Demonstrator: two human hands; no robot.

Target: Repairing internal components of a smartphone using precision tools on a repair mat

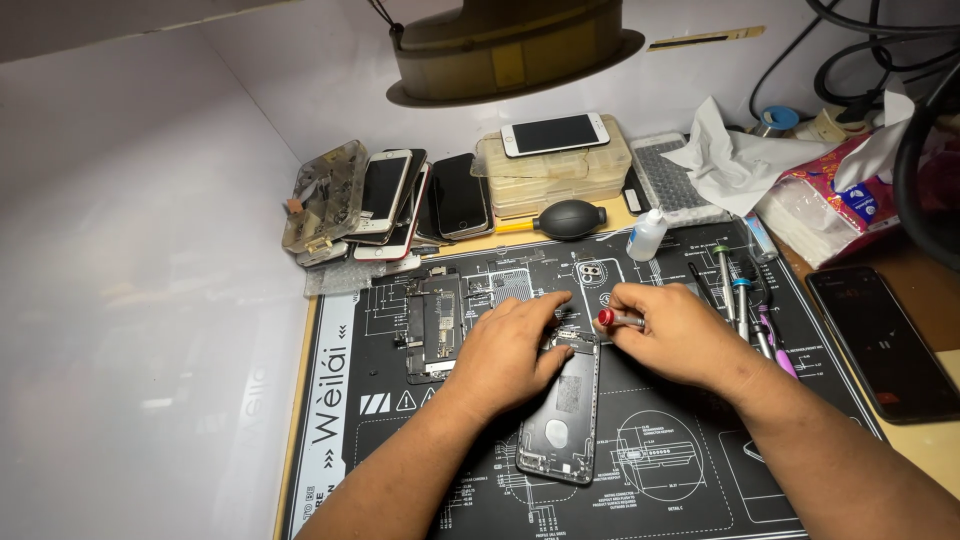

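An opened black phone shell (562, 415) lies on a black printed work mat (660, 470), its inside facing up. My left hand (505, 350) rests flat on the shell's upper left part, fingers pressing near its top edge. My right hand (670, 335) grips a small screwdriver with a red cap (618, 319), held over the shell's top end. A bare phone circuit board (435, 325) lies on the mat just left of my left hand.
Several phones (400, 200) lean stacked at the back, one white phone (555, 133) on plastic boxes. A black air blower (568, 219), a small dropper bottle (646, 236), more screwdrivers (738, 295), tissues (740, 160) and a dark phone (880, 340) lie around. A lamp (505, 45) hangs overhead.
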